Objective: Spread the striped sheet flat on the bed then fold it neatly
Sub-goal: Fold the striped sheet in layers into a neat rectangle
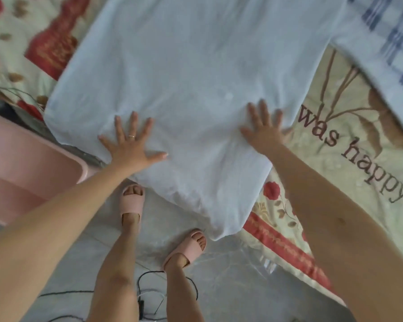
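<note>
A pale white sheet [191, 66] lies spread over the bed, and its near end hangs over the bed's edge toward the floor. My left hand [132, 145] presses flat on the sheet near its left side, fingers spread wide. My right hand [264, 129] also lies flat with spread fingers, on the sheet's right edge. At the top right a part of the cloth shows blue stripes [391, 36]. Whether that striped part belongs to the same sheet cannot be told.
The bed cover [349, 145] is cream with red flowers and printed words. A pink plastic tub [21, 163] stands on the floor at the left. My feet in pink slippers [132, 198] stand on grey tiles, with black cables [149, 298] lying behind them.
</note>
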`<state>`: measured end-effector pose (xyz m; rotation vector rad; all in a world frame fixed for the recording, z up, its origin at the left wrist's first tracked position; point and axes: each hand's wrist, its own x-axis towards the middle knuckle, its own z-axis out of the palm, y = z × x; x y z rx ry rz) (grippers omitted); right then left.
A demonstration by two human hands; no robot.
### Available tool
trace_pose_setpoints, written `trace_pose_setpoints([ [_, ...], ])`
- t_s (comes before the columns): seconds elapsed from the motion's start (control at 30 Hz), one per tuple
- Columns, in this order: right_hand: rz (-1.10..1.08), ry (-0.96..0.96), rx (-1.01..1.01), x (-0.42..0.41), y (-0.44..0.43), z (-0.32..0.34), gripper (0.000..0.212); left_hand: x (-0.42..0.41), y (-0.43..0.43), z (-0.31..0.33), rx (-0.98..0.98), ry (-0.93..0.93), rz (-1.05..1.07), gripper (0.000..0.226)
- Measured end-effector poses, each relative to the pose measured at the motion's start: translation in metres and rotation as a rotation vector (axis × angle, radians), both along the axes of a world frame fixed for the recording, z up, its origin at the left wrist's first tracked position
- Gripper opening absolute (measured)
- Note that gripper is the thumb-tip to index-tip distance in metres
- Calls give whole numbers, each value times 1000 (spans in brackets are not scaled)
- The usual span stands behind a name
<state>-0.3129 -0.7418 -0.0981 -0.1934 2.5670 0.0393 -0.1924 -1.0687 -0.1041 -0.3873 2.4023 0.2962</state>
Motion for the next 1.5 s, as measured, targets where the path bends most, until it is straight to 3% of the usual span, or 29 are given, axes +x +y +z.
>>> trace_pose_setpoints([
  [0.03,-203,-45,30,-14,13,9,76,-8,-13,6,12,3,106,98],
  [0.07,-253,-59,45,-17,21,18,79,-12,-23,10,23,13,226,96],
  [0.17,138,187,77,-23,3,24,71,-33,-36,24,-12,69,501,92],
  [0.23,375,282,-33,-34,-30,16,67,-54,-33,26,-38,139,429,93],
  [0.33,731,146,-117,-75,-94,4,70,-113,-27,23,26,161,218,102],
  [0.4,880,55,-66,-123,-135,-5,78,-164,-36,19,55,112,253,115],
  [0.57,503,-53,33,-263,-176,0,93,-231,-67,20,74,-3,381,145],
  [0.73,169,-94,55,-344,-193,2,108,-240,-73,16,52,-108,373,151],
  [1.03,191,-108,25,-390,-204,2,107,-257,-70,37,73,-298,451,152],
  [1.1,224,-128,25,-401,-203,0,103,-275,-49,44,88,-286,564,156],
  [1.17,265,-162,0,-407,-200,0,99,-306,-16,53,128,-212,633,145],
  [1.23,451,-155,-104,-416,-180,10,89,-353,24,60,222,-115,660,141],
  [1.3,721,-43,-304,-422,-138,14,66,-405,52,66,285,-31,704,149],
  [1.37,919,217,-403,-450,-68,0,54,-468,87,66,293,-28,736,159],
  [1.5,936,523,-251,-565,16,-28,49,-550,132,50,270,-110,752,170],
])
